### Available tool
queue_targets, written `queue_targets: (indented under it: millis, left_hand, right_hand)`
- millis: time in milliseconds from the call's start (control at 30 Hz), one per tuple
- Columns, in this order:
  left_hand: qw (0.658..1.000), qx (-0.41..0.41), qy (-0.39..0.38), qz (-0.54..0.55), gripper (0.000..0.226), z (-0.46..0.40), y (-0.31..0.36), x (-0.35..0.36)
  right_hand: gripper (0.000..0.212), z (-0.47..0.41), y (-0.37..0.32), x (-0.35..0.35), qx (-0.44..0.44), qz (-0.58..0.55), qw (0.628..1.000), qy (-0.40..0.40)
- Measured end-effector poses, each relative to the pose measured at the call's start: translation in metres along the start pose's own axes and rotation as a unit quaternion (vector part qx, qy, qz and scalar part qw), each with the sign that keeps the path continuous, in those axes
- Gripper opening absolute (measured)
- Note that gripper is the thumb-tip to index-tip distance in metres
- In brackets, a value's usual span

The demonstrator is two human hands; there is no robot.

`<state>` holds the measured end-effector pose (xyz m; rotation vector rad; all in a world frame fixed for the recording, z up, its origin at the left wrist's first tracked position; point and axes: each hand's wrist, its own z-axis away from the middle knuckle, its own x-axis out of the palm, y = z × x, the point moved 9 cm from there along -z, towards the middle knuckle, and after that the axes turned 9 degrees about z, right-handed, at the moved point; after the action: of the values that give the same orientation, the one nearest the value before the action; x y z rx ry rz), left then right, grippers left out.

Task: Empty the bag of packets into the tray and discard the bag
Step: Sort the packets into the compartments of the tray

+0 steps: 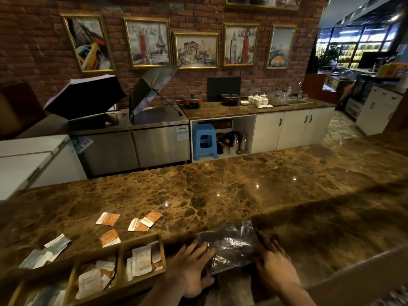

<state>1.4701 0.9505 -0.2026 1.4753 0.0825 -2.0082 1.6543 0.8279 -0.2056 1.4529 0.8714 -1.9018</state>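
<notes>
- Head view: clear plastic bag (229, 245) lies flat on the brown marble bench (220, 186), close to the near edge, right of centre.
- Left hand (191, 268) rests on the bag's left end, fingers spread and straight, palm down; grip apart, pressing not pinching.
- Right hand (274, 262) lies on the bag's right end, fingers straight and flat; grip apart too.
- Bag looks flattened; cannot tell if anything is left inside.
- Wooden tray (120, 246) with compartments sits at the near left edge of the bench, just left of the left hand.
- White and orange packets (141, 259) lie in the tray's right compartment; more packets fill the next one over.
- Orange packets (141, 221) lie loose on the bench just beyond the tray, one touching the tray's far rim.
- Pale green-white packets (47, 250) lie scattered at the bench's left side, beside the tray.
- Behind the bench: steel counter with two open umbrellas (152, 89), a blue stool (204, 141), framed pictures on a brick wall.
</notes>
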Motion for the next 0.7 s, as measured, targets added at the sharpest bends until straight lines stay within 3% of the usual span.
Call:
queue_targets:
  millis: [200,333,500,600,700]
  left_hand:
    - [0.988,0.003,0.120,0.101,0.070,0.023,-0.022,-0.037]
    - [0.960,-0.014,0.229,0.158,0.057,0.054,-0.056,-0.075]
    - [0.924,-0.046,0.327,0.194,0.042,0.107,-0.124,-0.115]
    - [0.902,-0.109,0.372,0.190,0.032,0.147,-0.175,-0.125]
    - [0.895,-0.154,0.368,0.199,0.025,0.176,-0.215,-0.120]
  right_hand:
    - [0.039,0.002,-0.022,-0.038,0.039,0.028,0.995,0.091]
    - [0.032,0.003,-0.074,-0.069,0.003,-0.030,0.987,0.160]
    - [0.023,0.000,-0.179,-0.076,-0.112,-0.103,0.982,0.111]
    - [0.018,0.010,-0.244,-0.068,-0.181,-0.093,0.975,0.086]
    - [0.022,0.023,-0.295,-0.051,-0.236,-0.102,0.965,0.054]
